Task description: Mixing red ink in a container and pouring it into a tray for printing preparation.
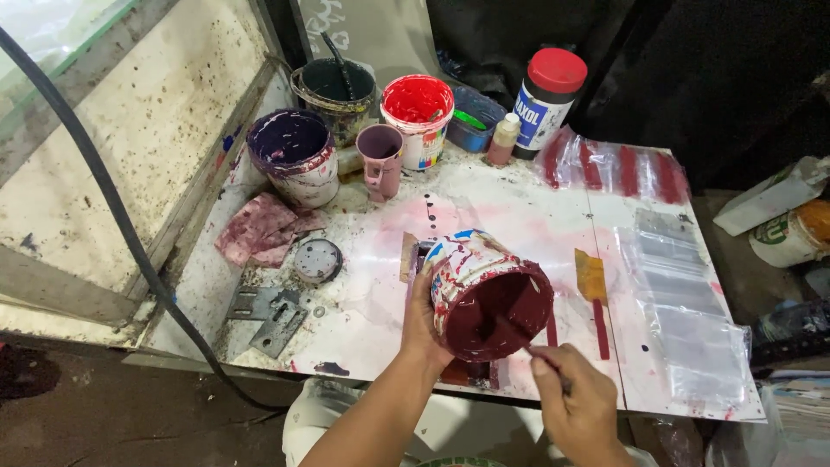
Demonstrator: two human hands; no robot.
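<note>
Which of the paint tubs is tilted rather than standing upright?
The dark-red tub in the left hand, tipped toward the camera. The purple, black and bright-red tubs stand upright at the back.

We see the white table top (510, 216) lit brightly and evenly from above, with a soft sheen toward two o'clock on the clear plastic sheet (683, 311). Toward twelve and one o'clock the background drops into near black. Shadows are faint. Focus holds well; straight edges bow slightly toward nine o'clock.

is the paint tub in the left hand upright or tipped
Tipped: the paint tub in the left hand leans its open mouth toward the right hand.
</note>
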